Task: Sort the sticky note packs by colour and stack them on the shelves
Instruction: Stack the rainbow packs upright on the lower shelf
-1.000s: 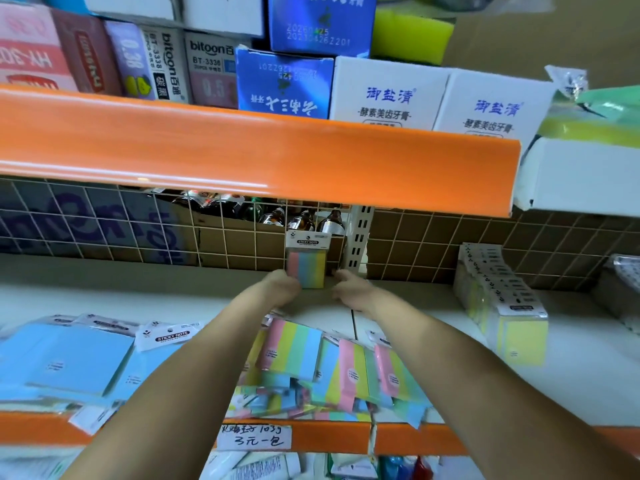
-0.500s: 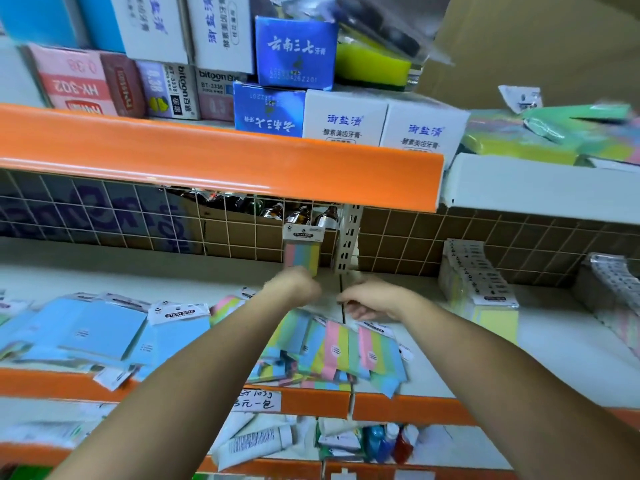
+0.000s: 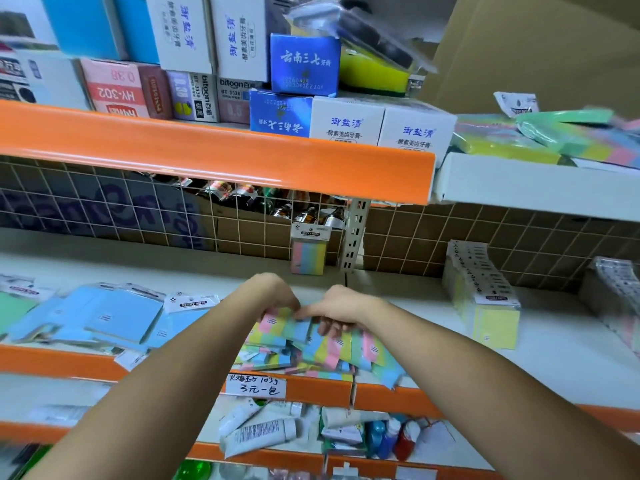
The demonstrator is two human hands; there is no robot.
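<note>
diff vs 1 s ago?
Both hands pulled back from the upright rainbow pack, let go of it, and dropped to the loose rainbow pile: left hand and right hand now pinch its top pack. Blue packs and yellow row unchanged.

Pastel-striped packs [image 3: 311, 348], sky-blue packs [image 3: 114, 317], orange shelf edge [image 3: 207, 157].
</note>
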